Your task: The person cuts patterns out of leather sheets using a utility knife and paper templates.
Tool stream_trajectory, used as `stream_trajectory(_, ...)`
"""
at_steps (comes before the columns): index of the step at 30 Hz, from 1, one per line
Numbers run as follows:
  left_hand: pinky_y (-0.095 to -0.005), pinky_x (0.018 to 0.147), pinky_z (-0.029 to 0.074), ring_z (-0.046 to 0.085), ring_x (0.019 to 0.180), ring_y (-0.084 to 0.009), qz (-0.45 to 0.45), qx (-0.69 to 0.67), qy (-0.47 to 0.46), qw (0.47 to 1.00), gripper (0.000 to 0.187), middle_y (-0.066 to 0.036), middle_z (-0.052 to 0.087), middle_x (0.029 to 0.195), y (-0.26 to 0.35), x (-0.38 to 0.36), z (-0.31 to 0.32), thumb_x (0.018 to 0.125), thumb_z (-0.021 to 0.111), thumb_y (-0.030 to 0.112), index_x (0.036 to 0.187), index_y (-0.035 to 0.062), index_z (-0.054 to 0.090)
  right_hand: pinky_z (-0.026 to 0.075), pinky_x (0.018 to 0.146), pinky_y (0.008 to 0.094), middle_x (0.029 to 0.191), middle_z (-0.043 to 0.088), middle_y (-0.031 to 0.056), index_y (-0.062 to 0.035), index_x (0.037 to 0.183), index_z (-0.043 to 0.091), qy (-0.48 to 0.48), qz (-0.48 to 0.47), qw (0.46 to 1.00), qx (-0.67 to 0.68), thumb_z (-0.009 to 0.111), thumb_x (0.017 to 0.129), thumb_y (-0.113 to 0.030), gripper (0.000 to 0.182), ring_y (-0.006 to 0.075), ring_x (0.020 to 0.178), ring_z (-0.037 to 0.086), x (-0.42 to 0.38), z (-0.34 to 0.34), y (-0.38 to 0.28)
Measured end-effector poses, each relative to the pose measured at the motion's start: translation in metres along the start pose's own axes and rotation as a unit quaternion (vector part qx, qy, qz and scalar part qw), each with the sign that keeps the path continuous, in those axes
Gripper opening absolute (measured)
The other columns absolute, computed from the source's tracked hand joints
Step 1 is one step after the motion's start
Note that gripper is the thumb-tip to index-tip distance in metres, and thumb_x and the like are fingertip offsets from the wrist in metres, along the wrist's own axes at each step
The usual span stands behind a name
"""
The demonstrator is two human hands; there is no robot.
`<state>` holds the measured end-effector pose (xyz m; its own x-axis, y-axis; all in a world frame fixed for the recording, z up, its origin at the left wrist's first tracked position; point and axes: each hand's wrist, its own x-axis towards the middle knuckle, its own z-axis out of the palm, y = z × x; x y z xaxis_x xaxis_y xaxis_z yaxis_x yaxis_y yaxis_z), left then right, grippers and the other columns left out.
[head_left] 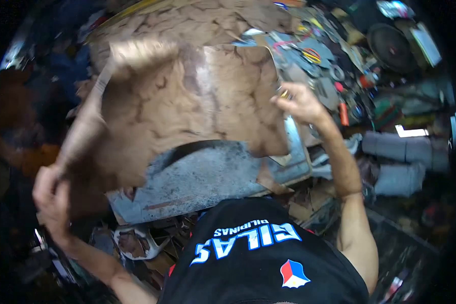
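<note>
A large brown leather sheet [228, 96] with dark mottling spreads over the work surface, its left side lifted and curled. My left hand [53, 197] is closed on the raised left edge of the leather, smeared a little by motion. Close to the sheet's right edge, my right hand [300, 104] has thumb and fingers pinched together. Something small and yellowish shows between them, too small to name. Under the leather lies a worn grey-blue board [202, 175], its near part showing in front of my body.
More brown leather [187, 20] lies at the back. Scissors [310, 55] with yellow-orange handles and a roll of tape [337, 72] lie among tools at the right. An orange-handled tool [343, 114] and grey rolled material [405, 151] are farther right. A small leather scrap [271, 180] rests by the board's near edge.
</note>
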<state>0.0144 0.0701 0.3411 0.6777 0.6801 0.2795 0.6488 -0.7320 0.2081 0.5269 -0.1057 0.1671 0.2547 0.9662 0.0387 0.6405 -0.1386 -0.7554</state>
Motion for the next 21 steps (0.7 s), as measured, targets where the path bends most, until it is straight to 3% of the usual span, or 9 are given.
stream_trajectory(2,-0.0326,0.080,0.046,0.060,0.087,-0.0262,0.018,0.051,0.046,0.997,0.019,-0.016,0.062,0.095,-0.022,0.059,-0.008,0.085,0.058,0.001,0.103,-0.0027,0.061,0.043,0.052,0.0286,0.064,0.059,0.0008,-0.0007,0.079,0.064,0.032,0.060,0.997,0.024,0.067,0.088,-0.027,0.028,0.0058,0.061,0.051,-0.054,0.036,-0.015)
stream_trajectory(4,-0.0335,0.090,0.046,0.062,0.102,-0.0291,0.015,0.107,0.105,0.989,0.025,-0.018,0.064,0.110,-0.087,0.132,0.006,0.092,0.054,0.009,0.114,-0.0020,0.060,0.047,0.056,0.0385,0.069,0.062,0.0184,0.0013,0.079,0.063,0.081,0.127,0.980,0.133,0.068,0.084,-0.028,0.030,0.0226,0.060,0.059,-0.092,0.092,-0.035)
stream_trajectory(6,-0.0353,0.095,0.045,0.059,0.112,-0.0304,0.059,0.138,0.025,0.988,0.038,-0.020,0.061,0.119,-0.145,0.226,0.024,0.096,0.053,0.025,0.122,-0.0012,0.058,0.046,0.054,0.0380,0.066,0.061,0.0192,0.0016,0.075,0.062,0.101,0.187,0.964,0.161,0.067,0.085,-0.027,0.031,0.0228,0.058,0.059,-0.114,0.143,-0.053)
stream_trajectory(10,-0.0391,0.094,0.046,0.056,0.115,-0.0333,0.052,0.255,0.101,0.960,0.050,-0.018,0.059,0.124,-0.077,0.321,0.102,0.093,0.052,0.046,0.123,0.0063,0.059,0.044,0.052,0.0402,0.058,0.056,0.0193,0.0021,0.070,0.060,0.125,0.221,0.946,0.201,0.066,0.085,-0.027,0.033,0.0273,0.052,0.058,-0.123,0.221,-0.067)
stream_trajectory(15,-0.0451,0.087,0.050,0.060,0.107,-0.0337,0.080,0.302,0.072,0.947,0.046,-0.014,0.062,0.117,-0.022,0.312,0.223,0.087,0.060,0.043,0.125,0.0166,0.058,0.043,0.045,0.0332,0.067,0.064,0.0116,-0.0017,0.077,0.061,0.123,0.284,0.898,0.312,0.061,0.090,-0.022,0.024,0.0172,0.052,0.057,-0.115,0.259,-0.029)
stream_trajectory(16,-0.0402,0.073,0.051,0.062,0.086,-0.0302,0.200,0.289,0.349,0.869,0.033,-0.016,0.062,0.095,-0.023,0.291,0.260,0.084,0.055,0.015,0.116,0.0106,0.060,0.043,0.043,0.0296,0.070,0.066,0.0079,-0.0035,0.083,0.063,0.097,0.330,0.866,0.362,0.060,0.091,-0.021,0.020,0.0130,0.052,0.056,-0.120,0.253,-0.026)
stream_trajectory(18,-0.0480,0.082,0.047,0.059,0.094,-0.0311,0.012,0.306,0.032,0.951,0.024,-0.013,0.061,0.099,0.015,0.271,0.298,0.084,0.052,0.020,0.105,0.0112,0.060,0.043,0.042,0.0236,0.080,0.068,0.0053,-0.0051,0.097,0.060,0.074,0.382,0.787,0.479,0.060,0.092,-0.021,0.017,0.0077,0.050,0.051,-0.131,0.260,-0.002)
stream_trajectory(20,-0.0345,0.087,0.049,0.064,0.096,-0.0291,0.229,0.281,0.289,0.886,0.033,-0.015,0.065,0.109,0.000,0.207,0.367,0.086,0.051,0.017,0.116,0.0102,0.062,0.042,0.042,0.0228,0.084,0.067,0.0085,-0.0042,0.102,0.058,0.068,0.397,0.769,0.496,0.062,0.091,-0.024,0.023,0.0080,0.048,0.049,-0.145,0.247,-0.011)
stream_trajectory(21,-0.0539,0.099,0.039,0.045,0.125,-0.0363,0.207,0.196,0.088,0.954,0.039,-0.015,0.054,0.129,0.010,0.163,0.375,0.089,0.056,0.040,0.119,0.0144,0.060,0.042,0.042,0.0228,0.084,0.067,0.0085,-0.0042,0.102,0.058,0.059,0.402,0.768,0.495,0.062,0.091,-0.024,0.023,0.0080,0.048,0.049,-0.150,0.245,-0.011)
